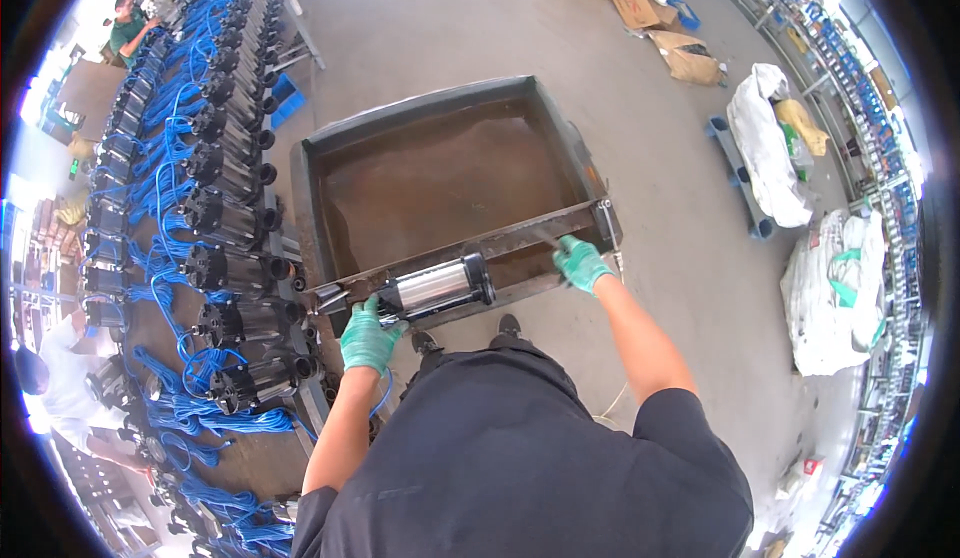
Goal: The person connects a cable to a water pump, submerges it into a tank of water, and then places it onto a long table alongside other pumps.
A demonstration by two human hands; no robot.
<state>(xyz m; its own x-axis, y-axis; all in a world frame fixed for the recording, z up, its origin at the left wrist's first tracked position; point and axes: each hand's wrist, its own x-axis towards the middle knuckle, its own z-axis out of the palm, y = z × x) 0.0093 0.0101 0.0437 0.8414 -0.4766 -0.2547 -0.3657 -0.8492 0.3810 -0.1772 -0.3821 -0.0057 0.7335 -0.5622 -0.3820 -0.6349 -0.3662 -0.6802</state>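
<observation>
L hand (370, 336) @ metal cyl. (432, 286) by tank (425, 105), gry flr (690, 163).

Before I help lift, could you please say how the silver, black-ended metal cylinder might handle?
The cylinder is probably heavy, given its metal body. Its shiny side may feel slippery, and its round shape might let it roll.

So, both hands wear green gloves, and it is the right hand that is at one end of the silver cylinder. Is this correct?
Not the right hand: the head view shows the left hand at one end of the silver cylinder, with the right one apart from it. Both hands do wear green gloves.
</observation>
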